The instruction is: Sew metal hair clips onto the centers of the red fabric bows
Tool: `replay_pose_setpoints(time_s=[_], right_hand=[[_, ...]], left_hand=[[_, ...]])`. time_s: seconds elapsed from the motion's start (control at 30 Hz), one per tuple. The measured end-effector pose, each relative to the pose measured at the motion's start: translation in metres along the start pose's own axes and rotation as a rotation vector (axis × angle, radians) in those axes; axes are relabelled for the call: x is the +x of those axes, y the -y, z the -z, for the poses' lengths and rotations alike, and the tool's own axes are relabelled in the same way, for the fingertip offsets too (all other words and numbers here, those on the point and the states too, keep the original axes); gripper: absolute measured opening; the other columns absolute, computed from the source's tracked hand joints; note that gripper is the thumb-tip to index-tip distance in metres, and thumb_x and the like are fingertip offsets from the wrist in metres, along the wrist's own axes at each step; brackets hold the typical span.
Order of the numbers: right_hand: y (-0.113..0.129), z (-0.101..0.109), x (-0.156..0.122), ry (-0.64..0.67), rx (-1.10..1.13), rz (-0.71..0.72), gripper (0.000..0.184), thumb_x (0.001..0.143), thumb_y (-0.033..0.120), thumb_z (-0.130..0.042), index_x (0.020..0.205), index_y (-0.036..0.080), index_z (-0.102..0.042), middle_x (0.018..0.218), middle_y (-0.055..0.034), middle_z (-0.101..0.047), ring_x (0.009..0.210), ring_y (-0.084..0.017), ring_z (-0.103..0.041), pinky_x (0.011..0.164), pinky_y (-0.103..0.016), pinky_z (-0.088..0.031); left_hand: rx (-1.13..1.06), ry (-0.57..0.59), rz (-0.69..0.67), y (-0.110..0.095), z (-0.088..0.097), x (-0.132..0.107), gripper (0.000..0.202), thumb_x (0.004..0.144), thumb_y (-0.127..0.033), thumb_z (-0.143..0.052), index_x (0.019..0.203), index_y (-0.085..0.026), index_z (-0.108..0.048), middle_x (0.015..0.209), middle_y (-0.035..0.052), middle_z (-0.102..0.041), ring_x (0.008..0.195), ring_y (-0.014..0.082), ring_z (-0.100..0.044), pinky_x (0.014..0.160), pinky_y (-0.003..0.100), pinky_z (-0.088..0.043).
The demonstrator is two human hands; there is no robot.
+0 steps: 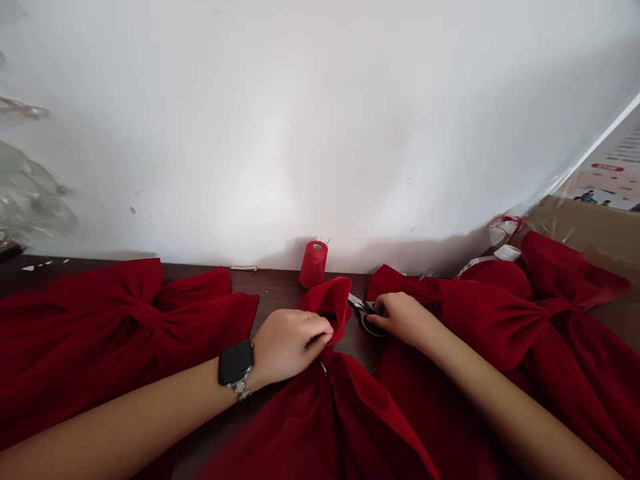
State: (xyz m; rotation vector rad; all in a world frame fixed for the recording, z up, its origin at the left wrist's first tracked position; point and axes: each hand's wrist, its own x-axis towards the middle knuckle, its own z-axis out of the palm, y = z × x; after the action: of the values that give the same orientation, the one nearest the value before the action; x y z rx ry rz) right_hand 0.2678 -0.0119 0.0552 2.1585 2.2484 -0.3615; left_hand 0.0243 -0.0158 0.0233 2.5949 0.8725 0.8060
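Note:
My left hand (294, 343) is closed on a gathered piece of red fabric (336, 293) in the middle of the table, its loop standing up above my fingers and its long tails hanging toward me. Thumb and forefinger pinch the cloth. To the right, my right hand (400, 317) has its fingers at the black handles of a pair of scissors (369, 312). The metal blades point up and left, their tips close to the fabric loop. Just behind stands a spool of red thread (313, 265) with several needles or pins stuck in its top.
A red fabric bow (145, 310) lies on the left of the dark table (273, 287). Another red bow (557, 307) is piled on the right, beside a cardboard box (590, 233). A white wall (320, 120) rises behind; clear plastic (30, 193) hangs at left.

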Motion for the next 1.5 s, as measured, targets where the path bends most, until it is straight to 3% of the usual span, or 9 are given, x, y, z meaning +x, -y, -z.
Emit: replay_pose_setpoints(time_s=[0.13,0.27,0.53,0.7,0.83,1.07,1.17,1.3,1.5], right_hand=[[0.030,0.020,-0.019,-0.202,0.069,0.093,0.020,0.093,0.034,-0.052,0.102,0.019,-0.063,0.094,-0.0081,-0.071,0.085,-0.023,-0.066,0.065,-0.027,-0.038],[0.054,0.027,-0.030,-0.157,-0.123,0.084,0.017,0.094,0.027,-0.050,0.093,0.016,-0.063,0.091,-0.0109,-0.070,0.082,-0.026,-0.067,0.062,-0.029,-0.037],[0.040,0.010,-0.019,-0.022,-0.074,0.088,0.009,0.088,0.021,-0.058,0.092,0.015,-0.062,0.091,-0.0111,-0.071,0.081,-0.025,-0.067,0.061,-0.028,-0.040],[0.071,0.027,-0.062,-0.434,0.481,0.707,0.010,0.091,0.016,-0.048,0.088,0.018,-0.057,0.080,-0.0029,-0.067,0.069,-0.012,-0.061,0.064,-0.021,-0.046],[0.095,0.004,-0.081,-0.448,0.257,1.230,0.024,0.093,0.016,-0.046,0.070,0.018,-0.052,0.057,0.0022,-0.053,0.051,-0.010,-0.046,0.049,-0.024,-0.036],[0.088,-0.080,-0.062,-0.362,0.116,1.364,0.024,0.086,0.022,-0.057,0.063,0.018,-0.052,0.051,0.0054,-0.047,0.044,-0.010,-0.038,0.040,-0.027,-0.026],[0.086,-0.089,-0.058,-0.276,0.138,1.337,0.025,0.087,0.029,-0.057,0.065,0.018,-0.052,0.055,0.0055,-0.051,0.045,-0.010,-0.039,0.040,-0.027,-0.026],[0.085,-0.078,-0.057,-0.086,0.169,1.313,0.025,0.090,0.030,-0.055,0.068,0.018,-0.053,0.059,0.0052,-0.055,0.047,-0.009,-0.038,0.042,-0.026,-0.027],[0.080,-0.051,-0.050,0.165,0.757,1.226,0.016,0.090,0.021,-0.054,0.075,0.017,-0.055,0.062,0.0041,-0.058,0.055,-0.006,-0.050,0.053,-0.015,-0.039]], left_hand=[[0.441,-0.031,-0.293,-0.013,0.007,-0.011,0.030,0.091,-0.011,-0.044,0.066,-0.017,-0.061,0.057,0.0027,-0.060,0.056,0.0178,-0.053,0.051,0.031,-0.032],[0.578,-0.015,-0.440,-0.024,0.012,-0.029,0.034,0.088,-0.001,-0.039,0.065,-0.015,-0.059,0.054,0.0026,-0.054,0.057,0.0184,-0.049,0.049,0.032,-0.031],[0.426,-0.137,-0.393,-0.015,0.014,-0.044,0.036,0.098,-0.011,-0.033,0.080,-0.017,-0.063,0.091,0.0051,-0.071,0.092,0.0203,-0.057,0.082,0.032,-0.047],[0.365,-0.255,-0.501,-0.005,0.004,-0.039,0.030,0.100,-0.013,-0.036,0.095,-0.015,-0.065,0.098,0.0036,-0.074,0.101,0.0162,-0.060,0.102,0.028,-0.044],[0.248,-0.228,-0.547,0.001,0.006,-0.036,0.028,0.100,-0.014,-0.036,0.105,-0.012,-0.064,0.105,0.0040,-0.075,0.112,0.0143,-0.061,0.115,0.025,-0.032],[0.157,-0.105,-0.571,0.014,0.013,-0.031,0.019,0.096,-0.009,-0.047,0.103,-0.015,-0.064,0.109,-0.0001,-0.076,0.115,0.0128,-0.063,0.118,0.026,-0.026],[0.003,0.021,-0.454,0.018,0.011,-0.030,0.022,0.098,-0.014,-0.043,0.094,-0.016,-0.064,0.098,0.0029,-0.078,0.095,0.0139,-0.071,0.099,0.025,-0.046],[-0.300,0.164,0.005,0.016,0.010,-0.031,0.020,0.097,-0.023,-0.047,0.087,-0.019,-0.064,0.086,0.0017,-0.076,0.078,0.0142,-0.071,0.071,0.022,-0.052],[-0.790,0.222,0.508,0.005,0.007,-0.030,0.022,0.094,-0.034,-0.052,0.080,-0.018,-0.060,0.087,0.0046,-0.076,0.084,0.0171,-0.072,0.074,0.024,-0.053]])
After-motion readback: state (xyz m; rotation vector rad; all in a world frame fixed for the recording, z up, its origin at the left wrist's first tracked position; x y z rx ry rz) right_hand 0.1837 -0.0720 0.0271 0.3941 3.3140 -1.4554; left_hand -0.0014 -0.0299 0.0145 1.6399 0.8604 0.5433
